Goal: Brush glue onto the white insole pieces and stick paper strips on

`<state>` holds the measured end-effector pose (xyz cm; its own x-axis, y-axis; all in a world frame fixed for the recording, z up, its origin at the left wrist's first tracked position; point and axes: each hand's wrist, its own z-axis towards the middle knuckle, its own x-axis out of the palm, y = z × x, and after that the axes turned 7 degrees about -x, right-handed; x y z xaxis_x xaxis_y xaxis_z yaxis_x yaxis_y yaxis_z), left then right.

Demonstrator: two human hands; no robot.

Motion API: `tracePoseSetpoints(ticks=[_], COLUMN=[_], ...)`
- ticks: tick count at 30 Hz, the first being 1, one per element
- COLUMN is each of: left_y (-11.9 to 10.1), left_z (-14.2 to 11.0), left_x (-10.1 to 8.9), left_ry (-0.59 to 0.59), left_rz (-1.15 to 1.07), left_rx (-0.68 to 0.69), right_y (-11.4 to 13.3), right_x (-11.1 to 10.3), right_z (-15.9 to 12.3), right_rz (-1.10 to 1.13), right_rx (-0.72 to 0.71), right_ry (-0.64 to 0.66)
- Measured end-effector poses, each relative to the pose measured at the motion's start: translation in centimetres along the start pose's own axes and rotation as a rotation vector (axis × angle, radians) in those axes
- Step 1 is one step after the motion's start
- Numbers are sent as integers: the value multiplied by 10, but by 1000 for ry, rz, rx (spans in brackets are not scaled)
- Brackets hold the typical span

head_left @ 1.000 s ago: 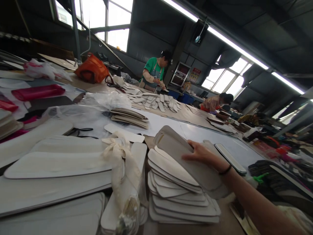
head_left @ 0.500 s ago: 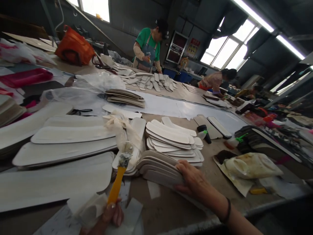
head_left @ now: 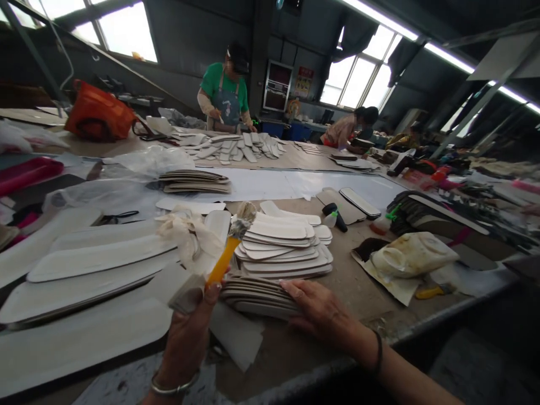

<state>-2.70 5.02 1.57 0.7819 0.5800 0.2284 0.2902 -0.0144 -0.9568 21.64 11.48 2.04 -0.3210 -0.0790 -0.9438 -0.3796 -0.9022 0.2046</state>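
Note:
My left hand (head_left: pixel 189 332) is closed around the yellow handle of a paintbrush (head_left: pixel 230 244), bristles up and tilted right, and a grey pad is pinched under the thumb. My right hand (head_left: pixel 318 315) lies palm down with fingers spread on the near end of a small stack of grey insole-shaped pieces (head_left: pixel 253 292) at the table's front. Just behind them sits a taller pile of white insole pieces (head_left: pixel 282 247). A bunched white cloth (head_left: pixel 185 236) lies left of that pile.
Large white boards (head_left: pixel 93 264) cover the left of the table. A stained plastic jug (head_left: pixel 411 256), a small bottle (head_left: pixel 333 216) and dark soles (head_left: pixel 422 211) lie at the right. Two people work at the far end, one in green (head_left: pixel 223 90). An orange bag (head_left: pixel 99 115) stands far left.
The view swung left and down. My right hand brought grey pieces from the white pile to the table's front and now rests on them. My left hand raised the brush into view.

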Motion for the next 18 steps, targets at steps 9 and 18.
tracePoseSetpoints(ticks=[9, 18], left_y=[25, 29], left_z=[-14, -6], left_x=[21, 33], left_ry=[9, -24], left_rz=[97, 266], left_rx=[-57, 89], right_y=[2, 13], right_x=[-1, -14], right_z=[2, -9], right_rz=[-21, -44], right_rx=[109, 315], right_ry=[46, 145])
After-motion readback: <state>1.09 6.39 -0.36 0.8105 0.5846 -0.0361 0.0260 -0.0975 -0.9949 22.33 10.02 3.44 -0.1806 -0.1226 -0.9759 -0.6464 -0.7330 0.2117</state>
